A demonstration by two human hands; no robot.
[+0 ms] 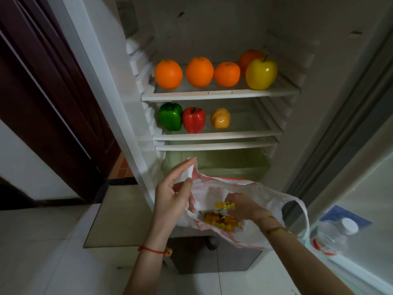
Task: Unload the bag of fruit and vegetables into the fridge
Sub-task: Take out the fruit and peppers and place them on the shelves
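Observation:
A white plastic bag [263,194] with red print hangs open in front of the fridge. My left hand [174,192] pinches the bag's left rim and holds it open. My right hand [242,207] is inside the bag, its fingers closed around small yellow items [225,206]; more yellow and orange pieces [219,222] lie at the bag's bottom. On the fridge's upper shelf [221,93] sit several oranges [200,71] and a yellow apple [261,74]. The shelf below holds a green pepper [170,116], a red pepper [194,119] and a small yellow-orange fruit [220,118].
A pale green crisper drawer [214,165] sits under the lower shelves, just behind the bag. The open fridge door [361,188] stands at the right, with a capped water bottle [340,231] in its rack. A dark wooden door [42,92] is at the left.

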